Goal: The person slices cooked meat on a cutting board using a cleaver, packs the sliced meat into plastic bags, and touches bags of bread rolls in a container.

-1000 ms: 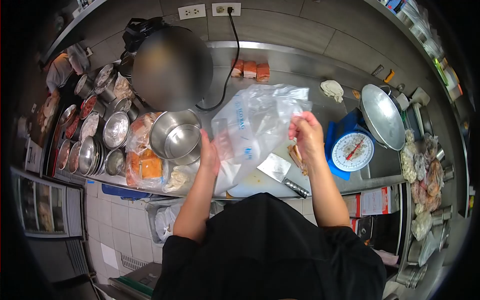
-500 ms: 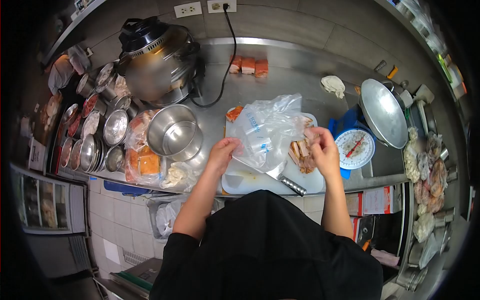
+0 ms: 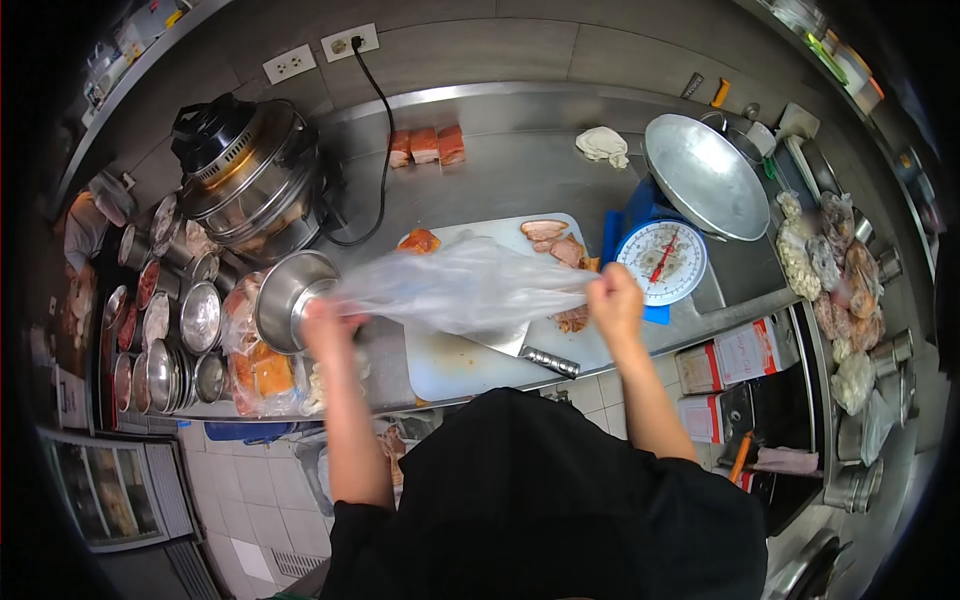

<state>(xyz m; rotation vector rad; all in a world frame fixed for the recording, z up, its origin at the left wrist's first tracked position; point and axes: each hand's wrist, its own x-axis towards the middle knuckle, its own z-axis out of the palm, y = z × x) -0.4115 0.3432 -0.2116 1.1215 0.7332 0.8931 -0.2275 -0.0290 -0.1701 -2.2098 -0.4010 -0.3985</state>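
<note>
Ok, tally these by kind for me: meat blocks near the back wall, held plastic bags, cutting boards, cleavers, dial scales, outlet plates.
Meat blocks: 3
Plastic bag: 1
Cutting board: 1
Cleaver: 1
Dial scale: 1
Outlet plates: 2
Total: 9

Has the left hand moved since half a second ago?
Yes, leftward: the left hand was right of the steel pot, with a gap between; now it overlaps the pot's right edge in view.
</note>
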